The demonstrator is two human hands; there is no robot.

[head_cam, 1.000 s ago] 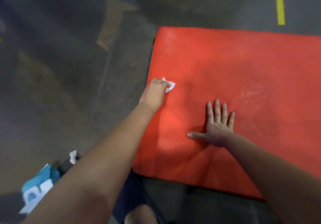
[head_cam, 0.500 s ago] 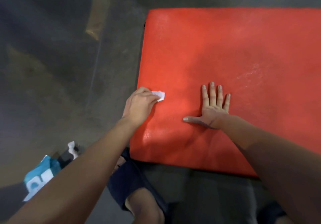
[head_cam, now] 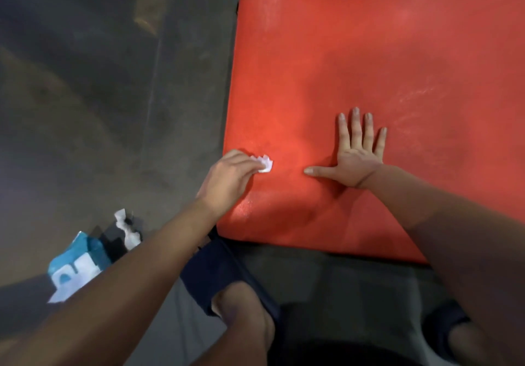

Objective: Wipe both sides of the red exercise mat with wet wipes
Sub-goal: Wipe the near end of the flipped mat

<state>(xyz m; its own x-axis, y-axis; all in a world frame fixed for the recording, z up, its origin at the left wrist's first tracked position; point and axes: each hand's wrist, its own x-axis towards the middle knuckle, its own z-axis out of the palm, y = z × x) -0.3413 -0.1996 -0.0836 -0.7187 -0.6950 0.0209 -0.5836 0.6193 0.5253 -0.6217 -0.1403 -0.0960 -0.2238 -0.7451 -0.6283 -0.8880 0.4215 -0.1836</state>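
My left hand (head_cam: 227, 178) pinches a crumpled wet wipe (head_cam: 264, 163) against the red mat's (head_cam: 369, 53) near left edge; my right hand (head_cam: 356, 161) lies flat, fingers spread, on the mat on the floor (head_cam: 85, 95).

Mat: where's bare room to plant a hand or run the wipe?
Red mat is bare beyond the right hand to the far edge, and to that hand's right. Narrow gap between the wipe in the left hand and the right thumb. Crowded: floor around the wipes pack.
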